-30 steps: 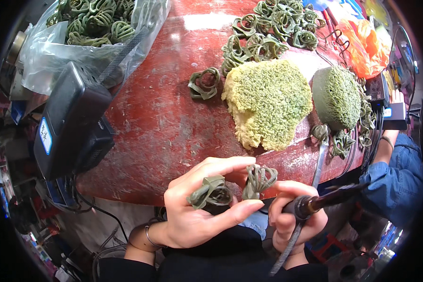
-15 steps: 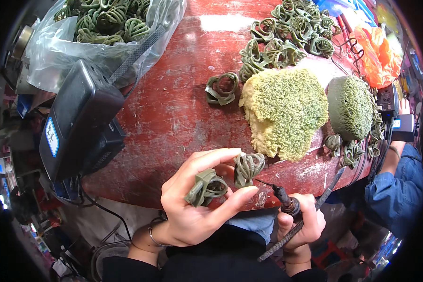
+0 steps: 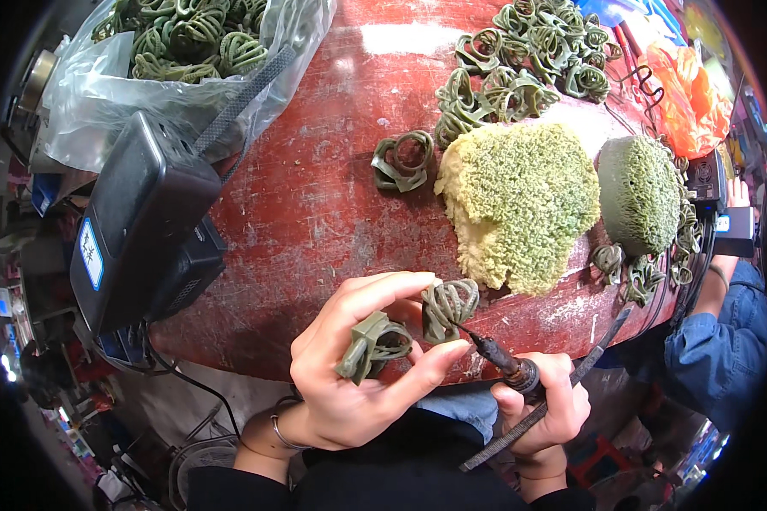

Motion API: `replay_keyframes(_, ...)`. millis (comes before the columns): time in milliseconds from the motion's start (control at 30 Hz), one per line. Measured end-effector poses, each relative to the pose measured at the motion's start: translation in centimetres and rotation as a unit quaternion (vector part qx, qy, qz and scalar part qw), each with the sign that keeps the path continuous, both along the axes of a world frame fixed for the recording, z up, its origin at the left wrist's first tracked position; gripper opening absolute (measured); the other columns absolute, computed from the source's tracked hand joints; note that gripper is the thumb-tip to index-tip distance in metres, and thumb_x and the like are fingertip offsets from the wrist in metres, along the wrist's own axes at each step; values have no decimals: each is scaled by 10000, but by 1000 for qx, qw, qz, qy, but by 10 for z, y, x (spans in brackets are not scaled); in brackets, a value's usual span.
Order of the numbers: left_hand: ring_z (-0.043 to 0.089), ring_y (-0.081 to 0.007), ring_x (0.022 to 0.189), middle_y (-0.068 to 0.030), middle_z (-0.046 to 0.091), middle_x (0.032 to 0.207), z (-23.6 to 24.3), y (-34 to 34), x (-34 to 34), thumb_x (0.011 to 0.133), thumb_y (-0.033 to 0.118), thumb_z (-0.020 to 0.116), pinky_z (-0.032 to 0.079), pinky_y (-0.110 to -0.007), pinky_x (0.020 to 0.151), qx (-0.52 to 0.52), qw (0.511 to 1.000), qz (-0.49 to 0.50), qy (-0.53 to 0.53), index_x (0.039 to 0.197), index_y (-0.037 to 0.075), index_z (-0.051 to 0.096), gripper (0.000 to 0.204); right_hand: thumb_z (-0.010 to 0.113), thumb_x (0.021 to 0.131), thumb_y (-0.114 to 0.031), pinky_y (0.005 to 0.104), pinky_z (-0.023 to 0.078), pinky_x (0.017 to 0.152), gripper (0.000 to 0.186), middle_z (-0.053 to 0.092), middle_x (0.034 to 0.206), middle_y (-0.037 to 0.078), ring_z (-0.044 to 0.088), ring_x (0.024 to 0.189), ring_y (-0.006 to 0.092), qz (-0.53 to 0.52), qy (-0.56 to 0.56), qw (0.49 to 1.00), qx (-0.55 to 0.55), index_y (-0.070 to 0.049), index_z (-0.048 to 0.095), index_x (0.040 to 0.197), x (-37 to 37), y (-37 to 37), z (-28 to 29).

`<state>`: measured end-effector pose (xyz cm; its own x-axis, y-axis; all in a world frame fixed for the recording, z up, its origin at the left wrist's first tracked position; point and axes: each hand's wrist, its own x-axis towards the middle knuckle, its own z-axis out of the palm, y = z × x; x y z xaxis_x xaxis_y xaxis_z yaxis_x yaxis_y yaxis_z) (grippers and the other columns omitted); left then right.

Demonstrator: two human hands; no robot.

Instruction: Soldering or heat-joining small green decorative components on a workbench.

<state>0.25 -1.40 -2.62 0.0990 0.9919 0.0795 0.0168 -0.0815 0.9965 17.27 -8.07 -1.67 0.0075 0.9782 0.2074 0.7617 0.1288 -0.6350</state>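
Note:
My left hand (image 3: 337, 387) pinches an openwork green wax ring (image 3: 442, 317) between thumb and fingertips. A second green wax ring (image 3: 365, 349) lies against the palm, held by the other fingers. My right hand (image 3: 552, 409) grips a dark hot wax pen (image 3: 510, 364) with a thin pointed tip. That tip meets the lower right side of the pinched ring, though exact contact is hard to make out. A long, thin grey file-like strip (image 3: 520, 430) is also tucked in my right hand, slanting across the fingers.
On the red table (image 3: 315, 221) lie a rough yellow-green sponge-like block (image 3: 520, 204), a round block (image 3: 639, 196), a lone ring (image 3: 402, 162) and a ring pile (image 3: 537, 60). A plastic bag of rings (image 3: 94, 119) and black device (image 3: 145, 221) stand left. Another person's sleeve (image 3: 716, 349) shows right.
The wax pen has shifted slightly left and its tip now comes up to the pinched ring. That ring has turned a little in my left fingers.

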Motion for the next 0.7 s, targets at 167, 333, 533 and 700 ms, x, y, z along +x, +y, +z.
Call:
replay_keyframes(167,593,-122,719,-129,576,941,-1,0,-1,637,-30,747,483,-212,569,-6,1000,0,-9,1060,-34,546,468,738,715,-272,269,476,479,364,582,695,65,578,550,188,4,-8,1000,-3,-13,561,899,0,-1,-1)
replay_keyframes(333,592,-120,725,-128,576,940,2,-1,0,637,-31,746,482,-209,571,-24,1000,3,-20,1064,-37,542,474,738,717,-264,268,475,489,362,584,707,69,583,567,191,5,4,1000,0,-15,559,909,1,-2,-2)
replay_keyframes(533,590,-111,746,-118,582,928,4,-2,1,650,-31,739,481,-204,578,-55,998,17,-21,1067,-38,539,462,723,726,-301,283,479,521,366,586,713,82,588,574,204,-21,24,999,-24,-4,569,874,6,-6,2)
replay_keyframes(700,614,-203,832,-186,575,1010,5,-1,-3,719,-44,659,518,-301,716,-49,998,-43,-2,1106,-66,447,443,659,764,-239,287,431,535,315,536,689,120,550,589,239,-194,-32,980,17,37,548,870,9,-3,-1)
